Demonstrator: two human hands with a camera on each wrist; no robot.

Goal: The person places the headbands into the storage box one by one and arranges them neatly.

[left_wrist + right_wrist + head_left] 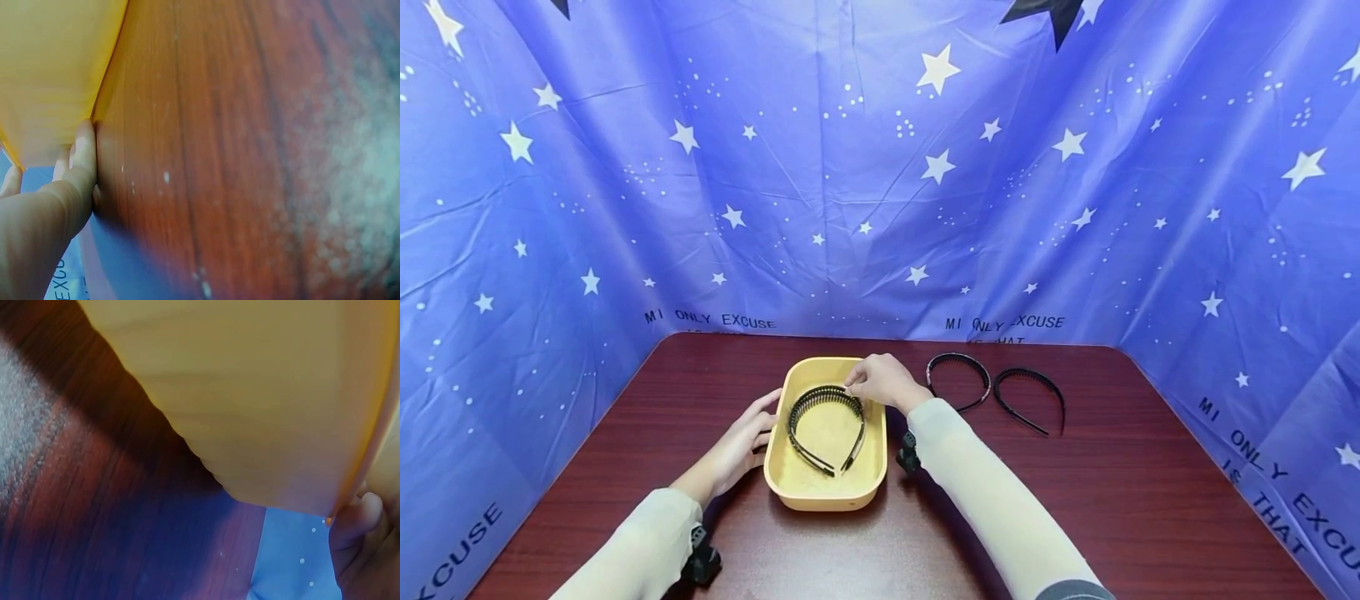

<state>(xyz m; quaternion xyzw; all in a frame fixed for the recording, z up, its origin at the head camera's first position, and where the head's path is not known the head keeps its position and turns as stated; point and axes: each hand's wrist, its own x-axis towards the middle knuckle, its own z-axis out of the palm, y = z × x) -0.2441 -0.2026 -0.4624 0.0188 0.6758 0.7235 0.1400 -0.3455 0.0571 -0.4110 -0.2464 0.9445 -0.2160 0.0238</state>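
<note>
A yellow plastic tub (778, 492) stands on the table, with black toothed headbands (797, 410) lying stacked in it, their ends toward the near side. My right hand (886, 381) reaches over the tub's far right rim. Its curled thumb and fingers pinch at the upper right of the headband arc. In the right wrist view, the thumb (369, 512) shows at the rim, and the headbands are hidden behind the tub wall. Along the tub's left side, my left hand (741, 442) rests with fingers extended against the outer wall (56, 75).
Two more headbands lie on the dark red wood-grain table (1000, 500) right of the tub: a patterned one (981, 372) and a plain black one (1054, 385). A blue star-printed curtain (880, 183) encloses the table's back and sides.
</note>
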